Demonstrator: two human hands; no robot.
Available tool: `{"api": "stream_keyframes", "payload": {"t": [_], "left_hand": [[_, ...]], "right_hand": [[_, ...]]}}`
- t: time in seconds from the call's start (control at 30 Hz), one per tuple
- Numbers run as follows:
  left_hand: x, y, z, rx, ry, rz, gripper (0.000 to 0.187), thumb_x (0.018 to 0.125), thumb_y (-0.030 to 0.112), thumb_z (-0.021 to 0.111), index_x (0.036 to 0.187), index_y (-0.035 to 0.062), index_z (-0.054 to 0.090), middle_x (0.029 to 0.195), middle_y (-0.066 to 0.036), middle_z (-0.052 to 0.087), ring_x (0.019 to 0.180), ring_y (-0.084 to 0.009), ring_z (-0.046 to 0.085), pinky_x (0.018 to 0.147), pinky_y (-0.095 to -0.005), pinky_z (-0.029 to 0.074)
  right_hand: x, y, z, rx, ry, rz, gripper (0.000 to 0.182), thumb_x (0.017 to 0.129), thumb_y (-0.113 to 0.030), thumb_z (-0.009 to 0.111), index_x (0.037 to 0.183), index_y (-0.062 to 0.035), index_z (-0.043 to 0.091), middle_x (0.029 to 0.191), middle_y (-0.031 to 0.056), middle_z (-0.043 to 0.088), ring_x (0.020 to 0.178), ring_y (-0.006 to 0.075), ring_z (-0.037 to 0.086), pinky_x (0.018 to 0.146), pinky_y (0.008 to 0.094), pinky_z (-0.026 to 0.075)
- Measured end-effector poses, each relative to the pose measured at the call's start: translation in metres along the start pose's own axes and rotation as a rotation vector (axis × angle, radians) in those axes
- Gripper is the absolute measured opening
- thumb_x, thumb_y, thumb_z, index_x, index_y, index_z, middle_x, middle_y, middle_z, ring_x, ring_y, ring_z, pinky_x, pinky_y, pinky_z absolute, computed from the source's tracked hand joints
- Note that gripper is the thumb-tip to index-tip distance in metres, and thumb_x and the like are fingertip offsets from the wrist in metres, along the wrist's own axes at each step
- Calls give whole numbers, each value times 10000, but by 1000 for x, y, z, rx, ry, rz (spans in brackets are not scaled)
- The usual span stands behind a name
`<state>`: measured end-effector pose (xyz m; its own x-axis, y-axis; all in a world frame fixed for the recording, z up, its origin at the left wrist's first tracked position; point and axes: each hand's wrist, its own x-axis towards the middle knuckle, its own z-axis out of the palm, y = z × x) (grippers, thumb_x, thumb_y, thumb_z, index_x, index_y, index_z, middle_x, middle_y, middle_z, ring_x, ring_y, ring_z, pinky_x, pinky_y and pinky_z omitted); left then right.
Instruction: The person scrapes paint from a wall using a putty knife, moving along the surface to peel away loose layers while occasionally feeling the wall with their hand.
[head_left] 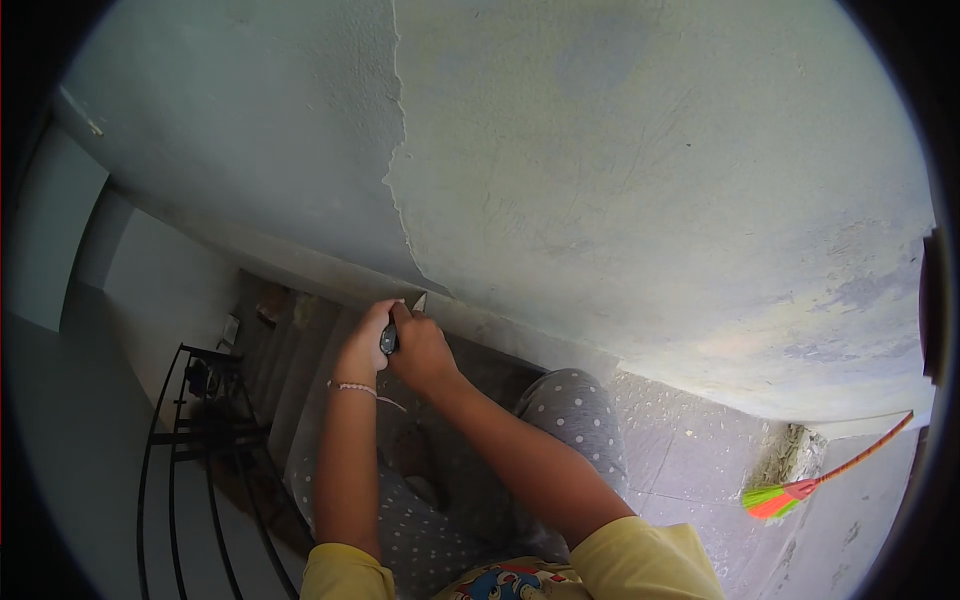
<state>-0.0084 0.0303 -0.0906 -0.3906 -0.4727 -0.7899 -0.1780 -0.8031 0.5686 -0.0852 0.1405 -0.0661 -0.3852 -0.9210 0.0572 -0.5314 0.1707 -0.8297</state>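
Observation:
Low against the wall, my left hand and my right hand are pressed together around a scraper-like hand tool with a dark handle. Its short, pale metal blade pokes out past my fingers toward the base of the wall. Both hands are closed, and most of the handle is hidden in them. A ragged edge runs down the wall to just above the blade, parting smoother grey paint on the left from a scuffed, paler surface on the right.
Stairs descend at the left beside a black metal railing. Light flakes lie scattered on the tiled floor at right. An orange-and-green broom leans there near a heap of debris. My knees in dotted trousers are close to the wall.

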Motion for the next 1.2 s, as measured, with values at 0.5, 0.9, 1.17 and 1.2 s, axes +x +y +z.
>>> {"api": "stream_keyframes", "payload": {"t": [0.5, 0.9, 1.17, 1.2], "left_hand": [[6, 1, 2, -19, 3, 40, 250, 955, 338, 600, 818, 130, 625, 755, -63, 668, 658, -206, 659, 625, -379, 551], [11, -6, 2, -63, 4, 43, 249, 896, 338, 640, 803, 109, 615, 726, -75, 656, 620, -225, 642, 624, -392, 552], [0, -3, 10, -41, -13, 113, 202, 919, 283, 598, 781, 136, 584, 731, -20, 586, 634, -158, 585, 588, -339, 491], [1, -4, 10, -40, -15, 113, 202, 919, 283, 598, 781, 136, 584, 731, -20, 586, 634, -158, 585, 588, -339, 491]], "right_hand": [[4, -4, -7, 17, 17, 5, 543, 750, 0, 670, 1268, 84, 528, 984, 346, 649, 929, 504, 651, 837, 541, 528], [-1, -4, -3, -55, 41, -2, 459, 728, 39, 680, 1168, 76, 557, 989, 315, 654, 943, 475, 649, 848, 515, 532], [-3, -1, -1, -101, 94, -24, 476, 709, 44, 696, 1162, 71, 555, 987, 295, 652, 924, 463, 646, 841, 497, 535], [-1, 0, 0, -105, 86, -28, 491, 707, 48, 696, 1176, 69, 553, 987, 293, 652, 928, 461, 645, 843, 496, 534]]}}
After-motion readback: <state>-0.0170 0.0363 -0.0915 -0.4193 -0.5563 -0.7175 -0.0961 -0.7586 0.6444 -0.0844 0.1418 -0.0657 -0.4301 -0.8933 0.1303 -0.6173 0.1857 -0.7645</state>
